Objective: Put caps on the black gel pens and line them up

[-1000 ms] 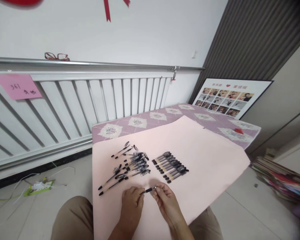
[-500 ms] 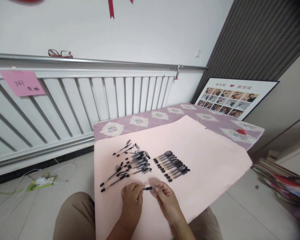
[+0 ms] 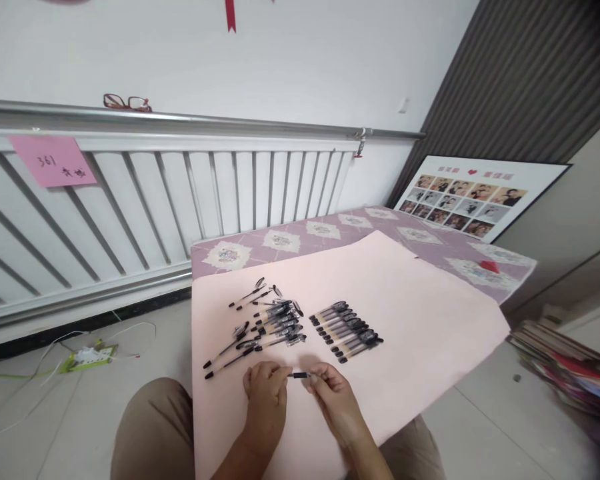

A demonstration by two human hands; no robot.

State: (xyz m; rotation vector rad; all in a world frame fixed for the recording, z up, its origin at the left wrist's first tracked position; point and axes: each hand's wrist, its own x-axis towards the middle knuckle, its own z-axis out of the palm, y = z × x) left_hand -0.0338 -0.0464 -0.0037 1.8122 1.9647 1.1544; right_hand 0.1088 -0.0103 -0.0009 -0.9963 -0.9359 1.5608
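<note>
A black pen point(image 3: 299, 375) lies level between my two hands over the pink sheet point(image 3: 420, 313). My left hand point(image 3: 266, 400) pinches its left end and my right hand point(image 3: 333, 397) pinches its right end; both are closed on it. Just beyond my hands, a loose heap of black pens point(image 3: 267, 321) is spread on the left. To its right, a neat row of black pens point(image 3: 346, 330) lies side by side.
The pink sheet covers a low table with a purple patterned cloth point(image 3: 330, 230). A white radiator point(image 3: 130, 200) with a pink note point(image 3: 53, 160) stands behind, red glasses point(image 3: 127, 102) on its rail. A framed photo collage point(image 3: 473, 197) leans at the right. Books point(image 3: 565, 360) and a power strip point(image 3: 83, 358) lie on the floor.
My hands have drawn closer together on the pen, so less of it shows between them. The view has shifted slightly right.
</note>
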